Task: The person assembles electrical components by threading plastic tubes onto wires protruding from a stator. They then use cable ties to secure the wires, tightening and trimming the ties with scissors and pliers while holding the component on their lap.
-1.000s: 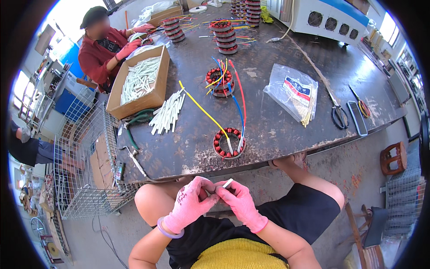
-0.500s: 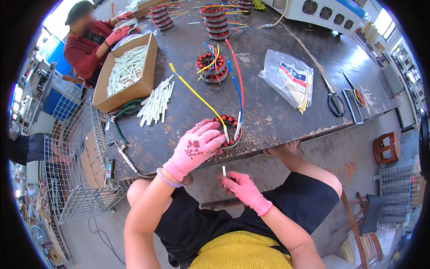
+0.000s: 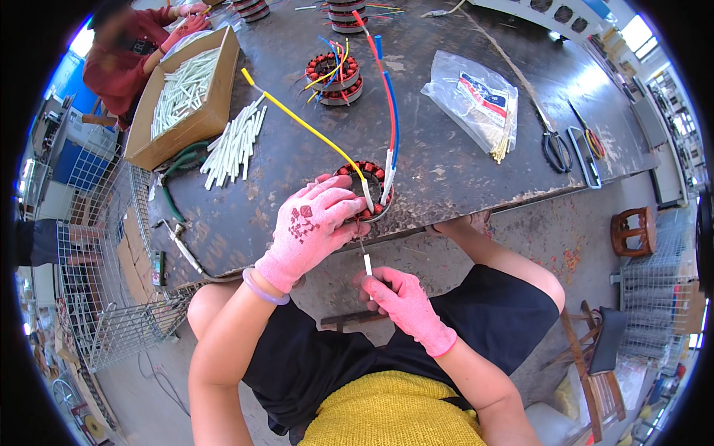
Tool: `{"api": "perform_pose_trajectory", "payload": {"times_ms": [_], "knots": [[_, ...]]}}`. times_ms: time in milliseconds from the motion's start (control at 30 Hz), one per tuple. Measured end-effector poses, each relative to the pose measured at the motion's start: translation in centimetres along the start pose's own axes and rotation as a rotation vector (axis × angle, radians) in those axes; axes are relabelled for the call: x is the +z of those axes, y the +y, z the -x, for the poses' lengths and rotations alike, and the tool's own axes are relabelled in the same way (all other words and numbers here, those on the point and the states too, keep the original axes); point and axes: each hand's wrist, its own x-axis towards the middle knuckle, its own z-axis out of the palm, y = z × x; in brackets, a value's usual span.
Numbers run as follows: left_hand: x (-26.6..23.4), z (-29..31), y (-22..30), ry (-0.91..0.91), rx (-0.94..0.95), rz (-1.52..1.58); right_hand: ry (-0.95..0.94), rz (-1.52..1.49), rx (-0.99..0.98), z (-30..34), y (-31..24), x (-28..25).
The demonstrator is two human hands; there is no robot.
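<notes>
My left hand point(image 3: 305, 227), in a pink glove, grips a stator ring point(image 3: 366, 169) with red windings at the table's near edge. A long yellow wire point(image 3: 297, 119), a red wire point(image 3: 384, 82) and a blue wire point(image 3: 396, 123) rise from the ring, with white sleeves around their lower ends. Below the edge, my gloved right hand point(image 3: 405, 301) pinches a short white sleeve point(image 3: 367, 265) between thumb and fingers. A thin strand runs from the ring down to the sleeve's upper end; whether it enters the sleeve I cannot tell.
Loose white sleeves point(image 3: 234, 149) lie beside a cardboard box point(image 3: 223, 89) full of more. Green-handled pliers point(image 3: 169, 197) rest at the left. Farther back stand stacked stators point(image 3: 342, 97). A plastic bag point(image 3: 476, 104) and scissors point(image 3: 556, 152) lie rightward. A co-worker point(image 3: 123, 67) sits far left.
My right hand has brought the sleeve up to the thin strand below the ring, and more of the sleeve shows. My left hand keeps hold of the stator. The whole view has shifted slightly.
</notes>
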Motion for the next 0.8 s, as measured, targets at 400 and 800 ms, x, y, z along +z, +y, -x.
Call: {"api": "perform_pose_trajectory", "payload": {"times_ms": [400,800], "knots": [[0.2,-0.1,-0.1,0.073,0.024,0.054,0.0,-0.085,0.014,0.5,-0.8,0.4],[0.0,-0.8,-0.1,0.142,0.056,0.057,0.05,-0.188,-0.038,0.7,-1.2,0.1]]}}
